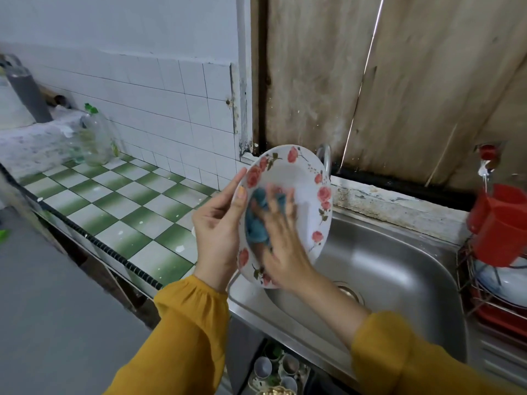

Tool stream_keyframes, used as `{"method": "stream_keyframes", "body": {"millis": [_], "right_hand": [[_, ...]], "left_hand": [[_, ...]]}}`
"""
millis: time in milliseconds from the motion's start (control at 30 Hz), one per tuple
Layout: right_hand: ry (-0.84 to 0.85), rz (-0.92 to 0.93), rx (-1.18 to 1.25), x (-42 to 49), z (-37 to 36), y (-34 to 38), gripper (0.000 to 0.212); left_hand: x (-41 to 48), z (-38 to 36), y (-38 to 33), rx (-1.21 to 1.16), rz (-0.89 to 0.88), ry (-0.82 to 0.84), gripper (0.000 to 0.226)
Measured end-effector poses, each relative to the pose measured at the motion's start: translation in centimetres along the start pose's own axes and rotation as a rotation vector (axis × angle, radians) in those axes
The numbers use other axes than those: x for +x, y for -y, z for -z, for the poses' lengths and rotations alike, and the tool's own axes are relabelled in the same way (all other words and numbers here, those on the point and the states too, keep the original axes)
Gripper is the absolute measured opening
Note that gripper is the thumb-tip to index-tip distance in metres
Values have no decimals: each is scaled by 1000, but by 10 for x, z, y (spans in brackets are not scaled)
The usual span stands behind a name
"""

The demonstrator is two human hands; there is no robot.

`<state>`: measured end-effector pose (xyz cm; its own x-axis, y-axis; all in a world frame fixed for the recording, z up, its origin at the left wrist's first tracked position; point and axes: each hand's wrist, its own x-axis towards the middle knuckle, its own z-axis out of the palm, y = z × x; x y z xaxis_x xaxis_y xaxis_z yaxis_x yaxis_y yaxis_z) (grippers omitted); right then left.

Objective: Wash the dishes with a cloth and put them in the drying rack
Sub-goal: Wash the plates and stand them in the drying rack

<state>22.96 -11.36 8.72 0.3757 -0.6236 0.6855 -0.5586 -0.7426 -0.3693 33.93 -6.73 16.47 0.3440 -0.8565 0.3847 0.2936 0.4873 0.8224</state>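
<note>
A kitchen sink area, seen from above by the person washing up. At far left a clear plastic bottle (94,138) with a green cap stands against the white wall tiles, on a bench (114,201) tiled in green and white checks.

In the middle, the left hand (219,223) holds a white plate (302,178) with a pink rose border by its left rim. The thumb lies on the front of the rim, and the fingers seem to reach behind. The plate is tipped up almost on edge, facing the viewer, above the left edge of the sink. The right hand (282,238) lies flat on the plate's face with fingers spread, pressing a blue cloth (256,220) against it. Both arms wear mustard-yellow sleeves.

Behind the plate a metal tap (325,158) peeks out. No water can be seen running. To the right is the steel sink (399,266). At far right a wire drying rack (463,269) holds some white dishes (510,280) and a red tub (499,223).

The step in hand looks like scrubbing the front of this plate. The next move probably calls for wiping the back, then carrying the plate rightwards across the sink to the rack with a firm grip, since a wet plate may be slippery.
</note>
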Motion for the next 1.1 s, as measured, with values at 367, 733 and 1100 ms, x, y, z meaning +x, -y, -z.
{"method": "stream_keyframes", "body": {"millis": [367,733,1100], "right_hand": [[-195,-359,-126,20,23,-42,71],[76,-118,-459,-22,14,-67,76],[85,177,-339,-46,-1,-42,65]], "left_hand": [[-9,-1,13,-74,157,20,33],[-8,21,14,-99,207,-5,29],[-5,20,13,-96,223,19,30]]}}
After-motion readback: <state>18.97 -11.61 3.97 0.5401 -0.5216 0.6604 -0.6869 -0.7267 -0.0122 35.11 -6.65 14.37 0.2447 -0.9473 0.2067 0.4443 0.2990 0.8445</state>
